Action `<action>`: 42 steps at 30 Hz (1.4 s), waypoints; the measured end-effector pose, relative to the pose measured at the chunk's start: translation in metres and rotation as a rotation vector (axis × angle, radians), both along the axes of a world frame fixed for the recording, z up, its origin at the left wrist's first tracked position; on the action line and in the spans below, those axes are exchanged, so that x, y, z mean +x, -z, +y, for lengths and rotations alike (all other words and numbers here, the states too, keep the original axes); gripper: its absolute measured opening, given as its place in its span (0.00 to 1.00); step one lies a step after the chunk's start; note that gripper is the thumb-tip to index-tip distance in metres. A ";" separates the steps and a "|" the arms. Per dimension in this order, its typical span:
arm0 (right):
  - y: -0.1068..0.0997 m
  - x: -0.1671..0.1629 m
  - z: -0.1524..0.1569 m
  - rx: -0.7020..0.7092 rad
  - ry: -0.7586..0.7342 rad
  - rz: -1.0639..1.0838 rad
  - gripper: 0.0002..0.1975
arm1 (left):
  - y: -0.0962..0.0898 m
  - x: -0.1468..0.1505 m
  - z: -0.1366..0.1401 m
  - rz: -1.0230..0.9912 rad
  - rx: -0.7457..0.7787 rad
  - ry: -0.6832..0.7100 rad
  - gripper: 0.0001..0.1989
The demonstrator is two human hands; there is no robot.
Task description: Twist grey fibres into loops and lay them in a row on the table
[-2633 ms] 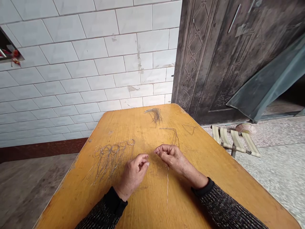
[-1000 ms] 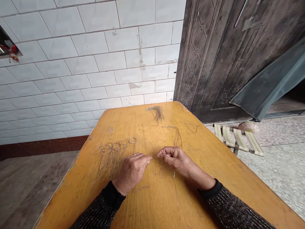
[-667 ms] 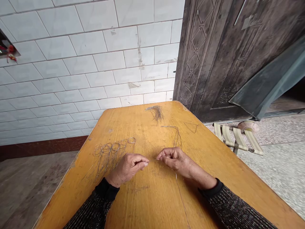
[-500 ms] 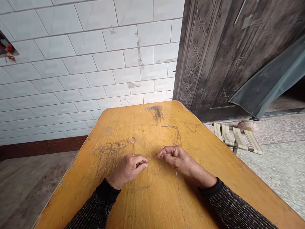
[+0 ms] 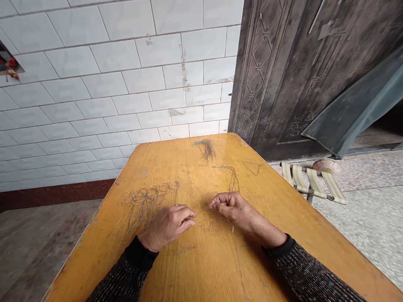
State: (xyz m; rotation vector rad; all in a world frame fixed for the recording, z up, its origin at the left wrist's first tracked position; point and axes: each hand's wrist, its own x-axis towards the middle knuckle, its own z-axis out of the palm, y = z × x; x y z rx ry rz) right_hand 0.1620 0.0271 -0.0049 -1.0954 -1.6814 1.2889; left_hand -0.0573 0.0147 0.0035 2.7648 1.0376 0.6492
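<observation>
Between my two hands a thin wire runs across a short gap above the wooden table. My left hand pinches one end of it, thumb against the fingers. With thumb and forefinger my right hand grips the other part, and a long tail of wire hangs from below that hand toward the table's near edge. Left of my left hand lies a row of several wires with looped ends, overlapping one another. Beyond my right hand lie a few bent wires.
A bundle of bent wires lies near the table's far end, and a wire triangle lies at its right. White wall tiles and a dark door stand behind. A strapped folding stool is on the floor at right.
My left hand has turned slightly, its knuckles rolling over and its fingers closer together. My right hand stays in nearly the same place.
</observation>
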 end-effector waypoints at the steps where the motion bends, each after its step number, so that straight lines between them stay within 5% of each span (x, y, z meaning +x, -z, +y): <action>1: -0.001 0.000 0.000 -0.003 0.000 -0.005 0.07 | 0.000 0.000 0.000 0.007 0.007 0.006 0.04; 12: -0.009 0.000 -0.002 -0.044 0.002 -0.044 0.05 | 0.001 0.000 0.001 0.039 0.025 0.043 0.07; 26: -0.006 0.001 -0.003 -0.017 -0.039 -0.094 0.07 | -0.019 -0.006 -0.001 -0.053 -0.352 -0.052 0.07; 34: -0.010 0.000 -0.003 -0.049 -0.008 -0.025 0.06 | -0.015 -0.009 0.000 -0.126 -0.496 -0.056 0.08; 42: -0.013 -0.002 -0.004 -0.052 -0.002 -0.036 0.06 | -0.022 -0.004 -0.004 0.030 -0.249 -0.147 0.07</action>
